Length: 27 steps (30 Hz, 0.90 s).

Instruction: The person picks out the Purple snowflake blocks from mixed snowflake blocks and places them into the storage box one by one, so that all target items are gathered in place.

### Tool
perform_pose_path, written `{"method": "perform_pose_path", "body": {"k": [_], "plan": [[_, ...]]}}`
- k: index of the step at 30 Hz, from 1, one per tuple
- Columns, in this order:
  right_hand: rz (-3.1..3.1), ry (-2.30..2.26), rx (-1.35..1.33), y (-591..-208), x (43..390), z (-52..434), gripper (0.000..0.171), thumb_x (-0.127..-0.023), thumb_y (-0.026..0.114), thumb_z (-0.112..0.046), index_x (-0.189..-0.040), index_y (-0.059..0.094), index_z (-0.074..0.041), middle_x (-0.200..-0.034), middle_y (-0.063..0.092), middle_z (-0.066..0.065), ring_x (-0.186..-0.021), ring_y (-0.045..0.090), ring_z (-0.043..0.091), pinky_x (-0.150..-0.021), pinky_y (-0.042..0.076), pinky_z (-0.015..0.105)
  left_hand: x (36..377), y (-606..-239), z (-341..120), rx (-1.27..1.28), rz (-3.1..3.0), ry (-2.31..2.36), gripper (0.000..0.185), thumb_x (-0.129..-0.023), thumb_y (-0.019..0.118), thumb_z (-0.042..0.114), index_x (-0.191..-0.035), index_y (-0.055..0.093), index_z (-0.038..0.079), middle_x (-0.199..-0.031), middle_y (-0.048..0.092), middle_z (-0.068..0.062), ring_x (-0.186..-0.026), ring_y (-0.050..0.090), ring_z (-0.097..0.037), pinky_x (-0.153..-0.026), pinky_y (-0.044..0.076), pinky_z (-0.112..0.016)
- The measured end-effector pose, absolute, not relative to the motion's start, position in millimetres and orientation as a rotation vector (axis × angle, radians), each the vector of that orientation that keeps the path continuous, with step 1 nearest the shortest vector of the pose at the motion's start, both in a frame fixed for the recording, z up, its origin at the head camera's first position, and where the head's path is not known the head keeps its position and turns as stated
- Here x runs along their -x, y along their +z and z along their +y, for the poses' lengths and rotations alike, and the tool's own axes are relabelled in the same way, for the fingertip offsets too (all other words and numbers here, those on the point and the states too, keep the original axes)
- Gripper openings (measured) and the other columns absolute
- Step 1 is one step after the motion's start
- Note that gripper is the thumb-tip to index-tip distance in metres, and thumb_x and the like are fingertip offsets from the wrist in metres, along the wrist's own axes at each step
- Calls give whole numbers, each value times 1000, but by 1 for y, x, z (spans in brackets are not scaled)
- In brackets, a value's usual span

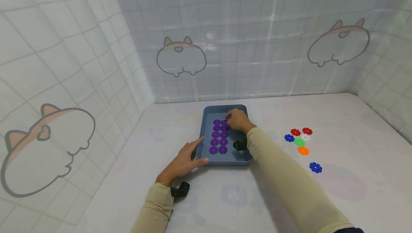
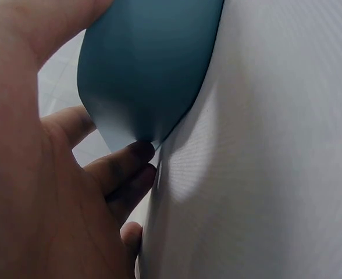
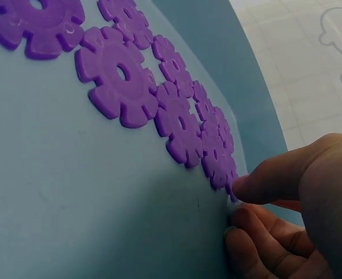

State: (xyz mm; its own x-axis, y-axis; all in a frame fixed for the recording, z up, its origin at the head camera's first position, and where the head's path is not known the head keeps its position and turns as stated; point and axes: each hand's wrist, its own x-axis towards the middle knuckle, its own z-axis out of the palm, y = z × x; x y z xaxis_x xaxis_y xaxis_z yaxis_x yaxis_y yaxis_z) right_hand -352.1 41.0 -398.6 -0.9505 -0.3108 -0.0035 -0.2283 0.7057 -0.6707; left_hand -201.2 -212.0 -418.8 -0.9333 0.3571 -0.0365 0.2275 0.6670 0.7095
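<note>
Blue tray [image 1: 206, 118] mid-table, left hand [image 1: 184, 161] flat against its near-left corner, fingers straight. Right hand [image 1: 237, 120] inside at the far end, fingertips pinching a purple disc [image 3: 232, 192] at the top of the right column. About ten purple discs, two columns, toothed rims, centre holes. Seven loose discs [image 1: 299, 141] well right: two red, two blue, one white, green, orange.

A makeshift recording booth rather than a lived-in room: gridded sheeting printed with cartoon corgi rumps [image 1: 181, 57] walls in a tabletop [image 1: 338, 190] spread with pale patterned cloth. Nothing furnishes it but a blue tray [image 1: 206, 129] and scattered plastic discs [image 1: 299, 141].
</note>
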Motion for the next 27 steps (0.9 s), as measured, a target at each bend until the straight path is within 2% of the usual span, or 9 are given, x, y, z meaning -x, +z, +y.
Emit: {"method": "perform_pose_path", "body": {"k": [7,10,15,19,22,27], "plan": [[2789,-1232,507,-397,348,47,30,-94,61,-9,-120,71,2,-114,68,17,-101,64,29,-87,54,44,205,-421,-212,-477,2708,1112,87,-91,66,56,-161,24,29,-163,26,-7,-151,12,-37,-117,10,-62],[2790,-1365,519,-394,345,53,28,-95,60,-9,-118,71,1,-113,68,15,-102,62,30,-87,53,45,207,-422,-212,-483,2722,1100,88,-91,67,56,-161,23,29,-163,26,-7,-150,15,-36,-117,13,-62],[2780,-1519,515,-387,337,70,25,-97,61,-11,-117,72,0,-109,69,13,-95,64,28,-81,54,43,207,-419,-213,-486,2758,1071,89,-89,68,57,-161,23,28,-162,29,-7,-147,26,-33,-117,21,-58],[2806,-1494,502,-382,326,92,24,-98,62,-13,-116,71,-1,-108,69,13,-96,64,28,-81,55,44,204,-415,-218,-479,2769,1068,87,-92,65,58,-162,22,30,-163,27,-2,-148,26,-28,-117,23,-55],[2834,-1445,460,-386,320,116,25,-98,62,-14,-117,71,0,-108,70,14,-97,64,29,-84,54,45,204,-411,-223,-473,2766,1111,80,-95,60,58,-161,24,29,-160,33,-2,-146,31,-25,-116,26,-56],[2884,-1343,398,-388,314,157,26,-99,61,-13,-118,70,2,-109,69,16,-97,62,31,-84,53,45,212,-411,-235,-423,2853,1200,67,-100,53,56,-155,42,19,-145,54,-3,-134,49,-25,-110,36,-57]]}}
